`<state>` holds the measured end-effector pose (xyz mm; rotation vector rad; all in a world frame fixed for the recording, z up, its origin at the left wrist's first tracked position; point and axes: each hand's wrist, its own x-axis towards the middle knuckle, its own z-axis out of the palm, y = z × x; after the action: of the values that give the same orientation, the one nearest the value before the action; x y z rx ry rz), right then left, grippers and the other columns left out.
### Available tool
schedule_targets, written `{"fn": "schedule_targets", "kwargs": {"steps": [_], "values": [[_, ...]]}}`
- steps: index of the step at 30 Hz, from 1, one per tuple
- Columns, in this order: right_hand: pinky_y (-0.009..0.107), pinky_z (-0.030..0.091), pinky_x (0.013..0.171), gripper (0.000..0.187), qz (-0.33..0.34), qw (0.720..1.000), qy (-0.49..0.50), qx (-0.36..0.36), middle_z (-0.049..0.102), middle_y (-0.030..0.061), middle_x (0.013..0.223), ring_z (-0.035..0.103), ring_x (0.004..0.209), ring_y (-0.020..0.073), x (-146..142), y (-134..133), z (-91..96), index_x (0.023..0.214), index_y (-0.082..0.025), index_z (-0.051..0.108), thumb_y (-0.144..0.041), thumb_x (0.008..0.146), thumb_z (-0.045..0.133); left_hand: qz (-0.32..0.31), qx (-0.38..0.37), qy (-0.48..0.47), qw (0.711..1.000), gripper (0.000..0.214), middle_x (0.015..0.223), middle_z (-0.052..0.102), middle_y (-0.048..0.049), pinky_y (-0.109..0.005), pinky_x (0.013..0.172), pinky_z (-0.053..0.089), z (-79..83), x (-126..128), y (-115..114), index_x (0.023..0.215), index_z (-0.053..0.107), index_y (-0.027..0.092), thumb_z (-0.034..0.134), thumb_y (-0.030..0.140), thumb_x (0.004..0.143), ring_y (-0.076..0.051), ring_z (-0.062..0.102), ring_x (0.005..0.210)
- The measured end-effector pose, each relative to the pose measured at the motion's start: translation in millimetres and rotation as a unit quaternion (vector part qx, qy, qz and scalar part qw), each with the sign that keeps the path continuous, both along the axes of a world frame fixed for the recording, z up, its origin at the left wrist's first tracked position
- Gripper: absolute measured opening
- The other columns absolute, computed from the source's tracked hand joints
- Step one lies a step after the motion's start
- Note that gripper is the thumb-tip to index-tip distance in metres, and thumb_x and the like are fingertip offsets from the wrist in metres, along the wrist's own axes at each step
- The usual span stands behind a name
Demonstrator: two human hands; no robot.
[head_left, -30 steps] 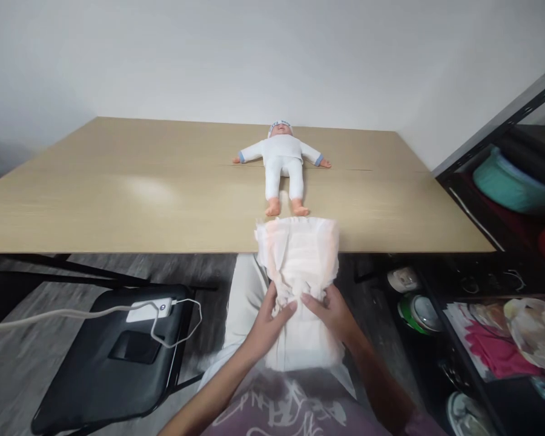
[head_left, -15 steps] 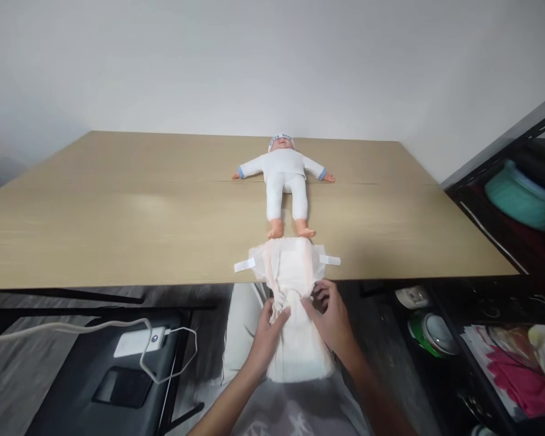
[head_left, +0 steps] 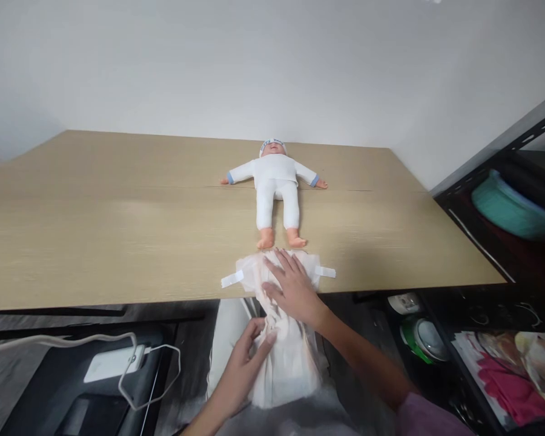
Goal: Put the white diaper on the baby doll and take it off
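A white diaper (head_left: 285,357) with side tabs lies half on the near edge of the wooden table (head_left: 118,230), its lower half hanging down over my lap. My right hand (head_left: 290,287) lies flat on the diaper's upper part, fingers spread. My left hand (head_left: 243,363) pinches the hanging part at its left side. A baby doll (head_left: 276,188) in a white suit lies on its back just beyond the diaper, feet toward me, arms out.
A black chair (head_left: 100,393) at lower left carries a white power bank and cable (head_left: 113,363). On the right stands a black shelf (head_left: 495,175) with a teal tub (head_left: 513,206), bowls and pink cloth. A white wall backs the table.
My right hand has moved up from the hanging part onto the diaper's top on the table and flattened out. The left hand stays on the hanging part. The view has shifted slightly.
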<state>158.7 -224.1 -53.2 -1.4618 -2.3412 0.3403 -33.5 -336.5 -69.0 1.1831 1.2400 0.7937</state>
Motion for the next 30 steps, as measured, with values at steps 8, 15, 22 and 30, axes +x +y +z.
{"fn": "schedule_targets", "kwargs": {"steps": [8,15,22,30], "values": [[0.06,0.023,0.14,0.068,0.0,1.0,-0.01,0.012,0.032,0.0094,0.184,0.027,0.172,0.031,1,8,-13.7,0.174,-0.03,0.042,-0.057,0.112,0.056,-0.114,0.423,0.281,0.854,0.026,0.112,0.08,-0.0094,-0.044,0.097,0.054,34.9,-53,113,0.123,0.077,0.025,0.055,0.03,0.11,-0.029,0.07,0.105],[0.061,0.023,0.14,0.066,0.0,1.0,-0.01,0.021,0.035,0.0118,0.183,0.028,0.171,0.0322,1,10,-16.5,0.172,-0.028,0.045,-0.055,0.113,0.055,-0.172,0.502,0.472,0.704,0.081,0.176,0.041,-0.0237,-0.056,0.123,0.04,41.5,-14,264,0.169,0.042,0.014,0.063,0.007,0.092,-0.043,0.045,0.156],[0.062,0.024,0.139,0.067,-0.003,1.0,0.004,0.025,0.038,0.0127,0.181,0.029,0.17,0.0325,-1,8,-18.1,0.171,-0.028,0.046,-0.055,0.111,0.057,-0.393,0.548,0.403,0.619,0.096,0.186,0.029,-0.0066,-0.048,0.132,0.03,52.0,20,311,0.165,0.05,0.036,0.071,-0.001,0.079,-0.037,0.036,0.168],[0.059,0.025,0.14,0.067,-0.001,1.0,0.006,0.008,0.034,0.0108,0.183,0.028,0.171,0.0315,0,10,-13.3,0.171,-0.029,0.047,-0.055,0.11,0.06,-0.434,0.535,0.329,0.646,0.041,0.15,0.072,-0.0081,-0.051,0.124,0.036,49.8,32,329,0.124,0.076,0.029,0.067,0.014,0.087,-0.037,0.057,0.141]]}}
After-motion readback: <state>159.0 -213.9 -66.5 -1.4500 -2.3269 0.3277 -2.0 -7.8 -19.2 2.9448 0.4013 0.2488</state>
